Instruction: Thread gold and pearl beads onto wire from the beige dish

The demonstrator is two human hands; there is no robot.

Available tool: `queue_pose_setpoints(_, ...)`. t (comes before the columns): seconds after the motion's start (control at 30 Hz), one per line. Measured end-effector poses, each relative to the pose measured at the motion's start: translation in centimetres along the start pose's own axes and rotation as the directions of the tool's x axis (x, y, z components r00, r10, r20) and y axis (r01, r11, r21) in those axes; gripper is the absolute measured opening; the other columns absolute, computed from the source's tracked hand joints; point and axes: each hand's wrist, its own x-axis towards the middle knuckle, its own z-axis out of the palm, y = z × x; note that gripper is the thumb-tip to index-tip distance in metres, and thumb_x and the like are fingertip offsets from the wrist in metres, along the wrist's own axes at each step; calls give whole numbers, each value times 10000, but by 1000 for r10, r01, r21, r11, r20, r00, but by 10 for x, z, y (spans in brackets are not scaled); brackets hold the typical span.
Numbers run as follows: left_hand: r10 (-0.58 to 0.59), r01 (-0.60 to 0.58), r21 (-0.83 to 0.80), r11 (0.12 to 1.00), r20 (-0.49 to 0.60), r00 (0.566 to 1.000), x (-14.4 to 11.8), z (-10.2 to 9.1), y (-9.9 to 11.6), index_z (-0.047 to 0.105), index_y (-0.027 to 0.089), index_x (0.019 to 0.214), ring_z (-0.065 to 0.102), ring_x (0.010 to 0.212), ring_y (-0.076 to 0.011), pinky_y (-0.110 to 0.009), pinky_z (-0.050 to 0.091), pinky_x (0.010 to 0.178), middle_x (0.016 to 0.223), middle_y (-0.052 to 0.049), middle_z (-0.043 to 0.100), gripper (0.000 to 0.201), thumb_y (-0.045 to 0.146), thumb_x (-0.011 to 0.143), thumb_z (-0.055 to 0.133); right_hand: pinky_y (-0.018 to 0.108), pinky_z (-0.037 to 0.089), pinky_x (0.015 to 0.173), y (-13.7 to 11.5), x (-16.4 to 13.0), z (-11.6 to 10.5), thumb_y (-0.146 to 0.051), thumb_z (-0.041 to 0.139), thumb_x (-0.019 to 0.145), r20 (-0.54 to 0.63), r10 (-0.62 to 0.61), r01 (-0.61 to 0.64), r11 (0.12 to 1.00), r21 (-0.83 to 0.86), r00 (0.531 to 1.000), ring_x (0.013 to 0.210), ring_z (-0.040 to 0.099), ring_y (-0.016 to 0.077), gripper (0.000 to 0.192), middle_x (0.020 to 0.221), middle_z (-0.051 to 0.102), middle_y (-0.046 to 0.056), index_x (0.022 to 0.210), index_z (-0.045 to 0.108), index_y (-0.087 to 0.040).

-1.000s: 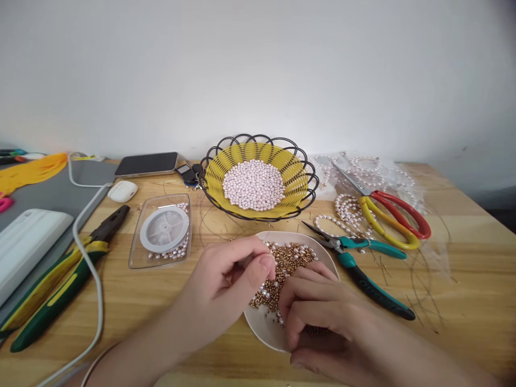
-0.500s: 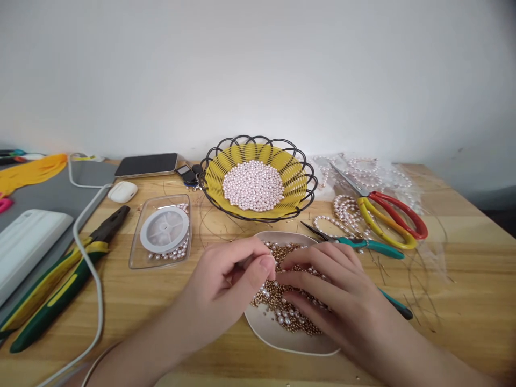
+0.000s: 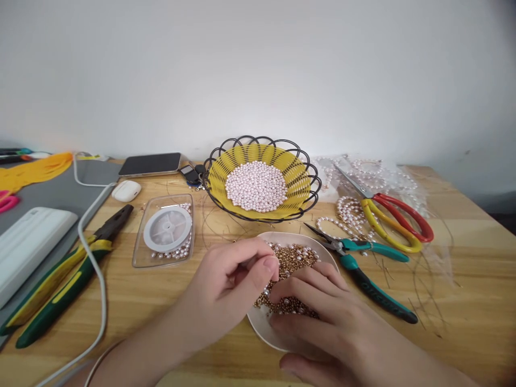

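A shallow white dish in front of me holds a heap of small gold beads mixed with a few pearls. My left hand hovers at the dish's left rim, thumb and fingers pinched together, probably on a thin wire that I cannot make out. My right hand lies over the near half of the dish, fingertips down among the gold beads. What they pinch, if anything, is hidden.
Behind the dish stands a yellow wire basket full of pearls. Teal pliers, red-yellow scissors and pearl strands lie to the right. To the left are a clear box with a thread spool, green-yellow pliers, a white cable and a phone.
My right hand drew back from the far part of the dish to its near half, fingers curling into the beads. The left hand stayed pinched in place.
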Motion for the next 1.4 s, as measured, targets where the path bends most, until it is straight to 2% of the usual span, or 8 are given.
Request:
queue_pose_setpoints(0.23,-3,3,-1,1000,6,1000,0,0,-1,573,183,760,429,543,-87,-185,322,475,637,48,495,287,274,1022,498,359,431,871,-3,1,-2,-285,740,931,54,83,-89,988,129,995,984,636,216,45,1059,716,22,893,736,-262)
queue_pose_setpoints(0.33,0,0,14,1000,-6,1000,-1,0,-2,573,182,750,424,545,-88,-188,316,474,638,46,489,297,285,1020,505,353,455,906,-8,4,-10,-196,845,821,169,142,-172,970,172,975,1008,647,217,123,1076,707,19,847,741,-257)
queue_pose_setpoints(0.4,0,0,21,1000,-10,1000,0,0,-2,573,181,746,428,551,-89,-186,320,478,639,45,491,298,288,1017,509,356,463,932,-11,5,-14,-117,836,804,222,165,-208,960,186,961,1020,652,216,164,1087,708,24,839,745,-248)
queue_pose_setpoints(0.53,-4,4,21,1000,-10,1000,0,0,-2,564,183,742,435,555,-88,-179,329,480,636,46,484,307,301,1020,506,348,466,941,-13,5,-13,-51,791,812,210,175,-220,951,216,962,1008,651,201,210,1054,706,11,847,736,-251)
queue_pose_setpoints(0.63,0,0,27,1000,-8,1000,0,0,-1,562,185,745,420,547,-88,-181,321,475,627,50,467,305,300,1021,503,329,465,931,-12,4,-10,-15,830,742,161,210,-243,943,228,964,991,643,193,294,1022,695,-12,859,686,-243)
queue_pose_setpoints(0.73,6,-6,26,1000,-8,1000,0,0,-1,564,185,746,401,530,-84,-184,305,466,619,56,456,303,291,1021,494,328,470,888,-10,3,-8,-66,884,698,104,229,-246,948,201,968,964,634,207,353,1010,686,-6,895,645,-236)
queue_pose_setpoints(1.0,18,-17,36,999,-10,1000,1,1,-3,576,184,752,404,521,-82,-183,302,459,613,58,462,297,279,1022,494,328,457,805,-6,-3,-1,-198,927,700,23,151,-153,982,115,988,885,612,211,313,945,660,15,851,654,-215)
queue_pose_setpoints(1.4,12,-12,38,999,-20,1000,0,0,-2,577,185,751,411,536,-88,-188,311,467,625,51,472,292,277,1016,498,343,452,837,-7,-5,-4,-259,848,821,121,154,-164,983,79,981,900,619,216,160,964,679,24,882,704,-224)
